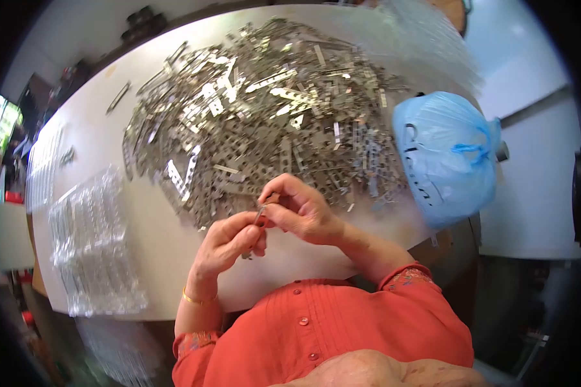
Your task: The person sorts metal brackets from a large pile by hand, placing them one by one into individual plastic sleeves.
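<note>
A large heap of flat metal strips with holes [284, 135] covers the middle of the pale table. At its near edge, my left hand [229, 242] and my right hand [300, 209] are close together in front of my red shirt. Both hands have their fingers pinched on a small metal piece [260, 214], which passes between them and is mostly covered by the fingers. A bit of metal also shows below the left fingers. The exact shape of what they hold cannot be made out.
Clear plastic trays [93, 245] lie stacked on the left of the table [168, 284]. A blue plastic bag with dark writing [445, 158] stands at the right edge. Clear plastic sheeting [426, 45] lies at the back right. One loose strip [118, 97] is at the back left.
</note>
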Demonstrator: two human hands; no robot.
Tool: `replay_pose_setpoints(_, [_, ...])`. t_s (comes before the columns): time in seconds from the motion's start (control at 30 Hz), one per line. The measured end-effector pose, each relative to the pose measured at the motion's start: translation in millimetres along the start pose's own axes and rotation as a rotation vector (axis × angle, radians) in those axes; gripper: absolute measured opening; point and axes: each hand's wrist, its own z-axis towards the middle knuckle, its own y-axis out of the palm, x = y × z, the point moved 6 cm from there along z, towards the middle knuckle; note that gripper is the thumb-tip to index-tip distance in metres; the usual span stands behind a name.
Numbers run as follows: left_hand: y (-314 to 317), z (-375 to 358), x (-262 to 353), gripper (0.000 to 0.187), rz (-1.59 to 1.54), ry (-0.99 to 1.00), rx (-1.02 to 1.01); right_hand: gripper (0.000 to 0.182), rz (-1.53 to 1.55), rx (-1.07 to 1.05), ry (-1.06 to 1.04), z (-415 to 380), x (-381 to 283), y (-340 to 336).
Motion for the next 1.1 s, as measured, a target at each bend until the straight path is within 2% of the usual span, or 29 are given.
replay_pose_setpoints(0.1, [6,3,4,0.033,0.146,0.072,-0.01,0.016,0.011,0.022,-0.043,2,10,-3])
replay_pose_setpoints(0.17, [1,3,-5,0.028,0.172,0.021,0.045,0.018,-0.032,-0.006,-0.059,1,11,-3])
replay_pose_setpoints(0.23, [5,3,-5,0.024,0.158,0.056,0.026,0.016,-0.124,0.024,-0.105,2,7,-2])
replay_pose_setpoints(0.3, [3,3,-8,0.023,0.139,-0.006,0.109,0.014,-0.191,0.037,-0.111,0,1,-3])
replay_pose_setpoints(0.53, [6,3,-6,0.02,0.075,0.059,0.124,0.017,-0.415,0.122,-0.195,-2,-26,-6])
replay_pose_setpoints(0.67, [7,2,-4,0.018,0.044,0.07,0.126,0.018,-0.581,0.324,-0.343,-10,-55,-15])
replay_pose_setpoints(0.83, [7,1,-6,0.018,0.043,0.072,0.118,0.013,-0.707,0.398,-0.54,-34,-108,-26])
replay_pose_setpoints(0.9, [7,1,-4,0.018,0.041,0.07,0.114,0.009,-0.874,0.585,-0.745,-56,-142,-34])
replay_pose_setpoints(0.97, [7,0,-4,0.019,0.041,0.082,0.101,0.008,-0.86,0.7,-0.808,-79,-162,-54])
replay_pose_setpoints(1.1, [5,0,-5,0.02,0.077,0.104,0.118,0.006,-1.149,1.037,-0.98,-133,-219,-95])
